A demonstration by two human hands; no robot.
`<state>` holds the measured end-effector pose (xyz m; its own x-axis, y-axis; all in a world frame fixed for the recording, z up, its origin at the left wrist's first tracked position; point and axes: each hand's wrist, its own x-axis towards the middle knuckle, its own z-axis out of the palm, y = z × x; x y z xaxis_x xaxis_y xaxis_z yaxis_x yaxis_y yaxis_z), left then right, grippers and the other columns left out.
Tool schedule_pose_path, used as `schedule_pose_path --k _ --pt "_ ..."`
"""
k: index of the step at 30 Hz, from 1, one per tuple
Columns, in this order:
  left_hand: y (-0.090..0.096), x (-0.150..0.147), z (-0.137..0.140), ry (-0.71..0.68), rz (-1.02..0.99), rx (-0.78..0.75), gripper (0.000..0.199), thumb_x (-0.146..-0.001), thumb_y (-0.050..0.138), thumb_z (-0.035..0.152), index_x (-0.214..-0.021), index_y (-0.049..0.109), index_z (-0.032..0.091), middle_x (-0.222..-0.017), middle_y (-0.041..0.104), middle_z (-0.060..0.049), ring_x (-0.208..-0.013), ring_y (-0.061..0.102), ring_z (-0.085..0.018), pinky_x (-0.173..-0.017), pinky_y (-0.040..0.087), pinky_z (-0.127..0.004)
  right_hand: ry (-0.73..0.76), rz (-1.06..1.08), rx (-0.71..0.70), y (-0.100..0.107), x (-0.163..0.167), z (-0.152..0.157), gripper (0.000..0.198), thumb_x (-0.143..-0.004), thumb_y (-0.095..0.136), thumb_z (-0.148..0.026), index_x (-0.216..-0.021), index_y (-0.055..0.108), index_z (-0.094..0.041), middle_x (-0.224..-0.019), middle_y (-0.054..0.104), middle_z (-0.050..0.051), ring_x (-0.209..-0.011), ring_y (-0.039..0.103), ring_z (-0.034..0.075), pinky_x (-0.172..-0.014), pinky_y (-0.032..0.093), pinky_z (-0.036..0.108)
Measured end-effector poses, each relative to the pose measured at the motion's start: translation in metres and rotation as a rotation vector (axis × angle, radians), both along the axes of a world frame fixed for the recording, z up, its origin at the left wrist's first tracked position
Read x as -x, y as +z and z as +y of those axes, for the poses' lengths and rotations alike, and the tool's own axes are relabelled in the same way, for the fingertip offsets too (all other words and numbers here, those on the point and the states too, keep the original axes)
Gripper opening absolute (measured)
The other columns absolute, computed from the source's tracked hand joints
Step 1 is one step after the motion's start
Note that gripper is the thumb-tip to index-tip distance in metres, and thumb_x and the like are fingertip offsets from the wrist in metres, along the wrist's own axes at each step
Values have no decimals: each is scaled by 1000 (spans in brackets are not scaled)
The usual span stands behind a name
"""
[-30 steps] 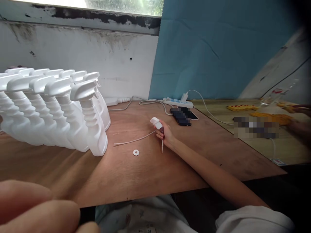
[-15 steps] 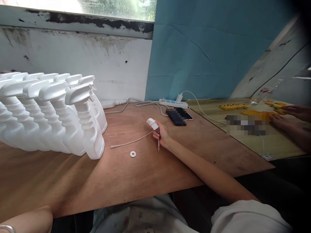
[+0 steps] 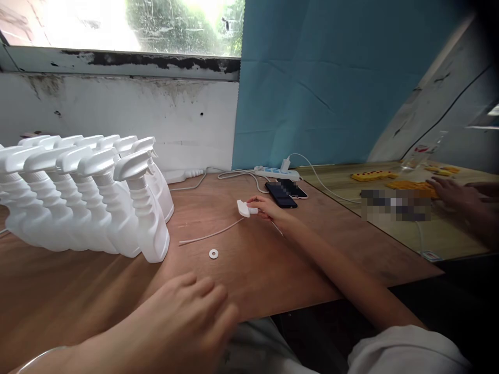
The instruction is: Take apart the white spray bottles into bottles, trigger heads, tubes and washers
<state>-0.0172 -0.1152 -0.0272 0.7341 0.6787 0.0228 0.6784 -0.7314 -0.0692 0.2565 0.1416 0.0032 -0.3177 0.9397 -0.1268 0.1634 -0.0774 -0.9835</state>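
My right hand (image 3: 268,209) grips a white trigger spray head (image 3: 245,209) just above the wooden table, its fingers closed around the neck. A thin dip tube (image 3: 277,228) sticks out below that hand. Left of it, a long thin white tube (image 3: 210,235) lies on the table, its right end near the spray head. A flat white ring (image 3: 213,254) rests closer to me. My left hand (image 3: 191,317) is over the table's front edge, back of the hand upward. Its fingers bend downward, slightly blurred, and the fingertips and palm are hidden.
White spray bottles (image 3: 150,228) stand in rows at the left. Two phones (image 3: 281,195) lie near a power strip (image 3: 276,173) with cables at the back. At right, another person's hands (image 3: 454,195) are at yellow pieces (image 3: 413,187) on a lighter table.
My left hand has come in from the lower left. My right hand has turned the spray head onto its side, and its dip tube now points toward the lower right. The view has tilted up slightly.
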Motion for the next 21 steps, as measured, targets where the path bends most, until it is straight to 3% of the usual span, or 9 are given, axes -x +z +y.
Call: schedule_pose_path --k 3,5,8,13,18,21 --pt "50 -37 66 89 55 -3 21 -84 42 16 -100 55 17 -101 59 -10 -96 55 -22 -85 43 -37 101 -138 -7 4 -17 -1 22 -65 66 -27 -83 57 -17 -41 34 -11 -30 21 1 -29 9 14" --pt "58 -49 101 153 58 13 22 -84 40 15 -100 55 14 -103 59 -12 -98 54 -23 -84 43 -38 145 -216 -24 5 -27 -4 25 -63 67 -27 -84 59 -17 -43 36 -11 -32 23 1 -30 10 14" --pt "34 -48 135 232 -71 79 36 -88 36 29 -119 46 14 -132 42 -14 -123 37 -27 -99 31 -43 181 -313 -69 5 -38 -8 26 -59 68 -25 -83 62 -17 -50 44 -9 -36 30 2 -32 12 14" --pt "-13 -31 154 336 -196 216 59 -89 19 49 -136 27 14 -145 18 -15 -134 11 -28 -105 15 -51 150 -405 -220 8 -47 -5 24 -59 65 -18 -83 62 -16 -67 58 -2 -55 49 8 -46 33 17" --pt "-14 -27 150 422 -224 167 66 -88 16 53 -137 24 9 -145 14 -16 -135 6 -28 -106 11 -51 26 -511 -395 11 -32 -9 25 -74 43 -11 -92 59 -18 -85 58 3 -79 53 16 -71 39 26" --pt "-9 -29 146 403 -236 101 65 -88 19 53 -136 27 11 -146 14 -14 -135 5 -27 -107 10 -48 118 -558 -456 10 -7 -27 34 -74 41 -6 -99 60 -20 -93 57 5 -92 52 18 -83 37 29"
